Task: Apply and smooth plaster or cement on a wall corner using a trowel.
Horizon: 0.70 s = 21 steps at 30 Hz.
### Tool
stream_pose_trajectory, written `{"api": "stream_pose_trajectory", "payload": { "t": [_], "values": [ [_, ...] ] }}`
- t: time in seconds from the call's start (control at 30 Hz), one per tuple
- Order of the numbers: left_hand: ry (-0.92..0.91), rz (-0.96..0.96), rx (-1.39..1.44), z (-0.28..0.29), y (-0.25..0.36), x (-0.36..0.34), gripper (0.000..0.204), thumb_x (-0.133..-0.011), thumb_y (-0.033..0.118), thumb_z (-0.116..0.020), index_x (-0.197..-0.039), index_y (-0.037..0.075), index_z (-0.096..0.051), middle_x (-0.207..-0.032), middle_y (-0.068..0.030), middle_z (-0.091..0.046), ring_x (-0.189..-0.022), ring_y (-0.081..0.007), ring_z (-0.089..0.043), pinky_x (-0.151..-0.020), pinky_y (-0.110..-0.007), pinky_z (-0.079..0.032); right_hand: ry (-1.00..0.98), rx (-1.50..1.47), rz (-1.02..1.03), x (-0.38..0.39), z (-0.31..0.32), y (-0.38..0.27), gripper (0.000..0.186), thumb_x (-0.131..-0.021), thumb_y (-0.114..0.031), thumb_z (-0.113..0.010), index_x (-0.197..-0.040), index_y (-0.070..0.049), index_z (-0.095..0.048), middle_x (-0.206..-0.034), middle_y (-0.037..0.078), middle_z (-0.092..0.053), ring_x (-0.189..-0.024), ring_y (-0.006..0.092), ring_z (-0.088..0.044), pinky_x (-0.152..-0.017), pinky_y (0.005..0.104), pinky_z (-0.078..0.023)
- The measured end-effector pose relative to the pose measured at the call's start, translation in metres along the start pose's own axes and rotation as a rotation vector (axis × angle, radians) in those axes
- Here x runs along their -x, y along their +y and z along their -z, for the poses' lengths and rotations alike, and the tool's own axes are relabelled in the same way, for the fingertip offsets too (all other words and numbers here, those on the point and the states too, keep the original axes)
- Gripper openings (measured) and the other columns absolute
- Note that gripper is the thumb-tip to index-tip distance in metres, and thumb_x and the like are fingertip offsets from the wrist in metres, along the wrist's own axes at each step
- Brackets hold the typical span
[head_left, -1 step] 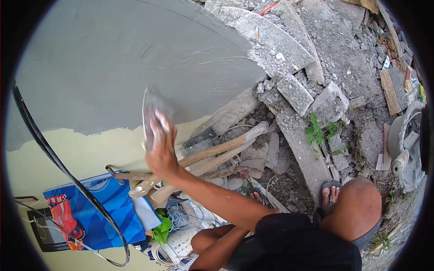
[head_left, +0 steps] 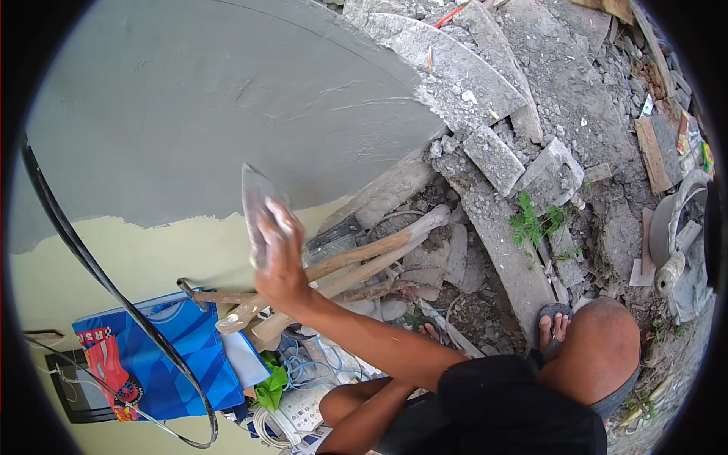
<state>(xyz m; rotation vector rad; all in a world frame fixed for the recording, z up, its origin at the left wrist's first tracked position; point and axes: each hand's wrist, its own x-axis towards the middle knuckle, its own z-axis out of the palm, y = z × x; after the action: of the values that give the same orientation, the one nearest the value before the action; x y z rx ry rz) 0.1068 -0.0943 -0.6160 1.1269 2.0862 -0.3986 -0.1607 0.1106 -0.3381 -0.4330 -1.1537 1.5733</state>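
My right hand [head_left: 277, 246] is closed around a grey plastering trowel [head_left: 255, 197], its pointed end toward the top of the view. The trowel is beside the lower part of a wall coated in smooth grey plaster [head_left: 167, 114]; whether it touches the surface I cannot tell. Below the coat's ragged edge runs a bare pale-yellow strip of wall [head_left: 136, 243]. My left forearm [head_left: 364, 425] passes beneath the outstretched right arm, and the left hand is hidden there.
Wooden handles [head_left: 364, 254] lie under my right wrist. Dark cables [head_left: 91, 265] hang at left before a blue bag [head_left: 178, 349]. Broken concrete slabs [head_left: 493, 159] and rubble cover the ground to the right, with a small green plant [head_left: 531, 220] and a bucket [head_left: 667, 227] farther right.
My right hand and the trowel have moved slightly down and to the right, along the lower part of the plaster. The left forearm looks the same.
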Motion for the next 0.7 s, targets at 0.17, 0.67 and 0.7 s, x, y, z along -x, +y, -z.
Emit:
{"api": "stream_pose_trajectory", "payload": {
  "t": [0.17,0.67,0.7],
  "values": [
    [0.332,-0.384,-0.398,0.116,0.054,0.004,0.08,-0.083,0.054,-0.061,-0.14,0.002,-0.04,-0.14,-0.0273,-0.041,-0.126,-0.0403,-0.044,-0.103,-0.045,-0.037,0.389,0.106,-0.892,-0.034,0.116,0.092,0.059,-0.077,0.01,-0.039,-0.135,0.003,-0.033,-0.13,0.028,-0.045,-0.123,0.0408,-0.045,-0.105,0.0451,-0.033],
    [-0.192,-0.205,0.156,0.161,0.07,-0.011,0.062,-0.085,0.041,-0.064,-0.134,0.005,-0.048,-0.138,-0.0167,-0.048,-0.121,-0.0317,-0.05,-0.101,-0.04,-0.039,0.281,0.1,-0.333,-0.038,0.002,0.049,0.065,-0.071,0.014,-0.047,-0.132,0.004,-0.028,-0.133,0.028,-0.036,-0.127,0.0422,-0.039,-0.109,0.0486,-0.03],
    [-0.132,-0.23,0.104,0.158,0.071,-0.009,0.061,-0.086,0.039,-0.064,-0.133,0.005,-0.049,-0.138,-0.0165,-0.049,-0.121,-0.0313,-0.05,-0.101,-0.04,-0.039,0.214,0.104,-0.236,-0.034,-0.003,0.039,0.065,-0.071,0.015,-0.045,-0.133,0.004,-0.028,-0.135,0.029,-0.035,-0.127,0.0422,-0.038,-0.109,0.0482,-0.03]
  ]
}}
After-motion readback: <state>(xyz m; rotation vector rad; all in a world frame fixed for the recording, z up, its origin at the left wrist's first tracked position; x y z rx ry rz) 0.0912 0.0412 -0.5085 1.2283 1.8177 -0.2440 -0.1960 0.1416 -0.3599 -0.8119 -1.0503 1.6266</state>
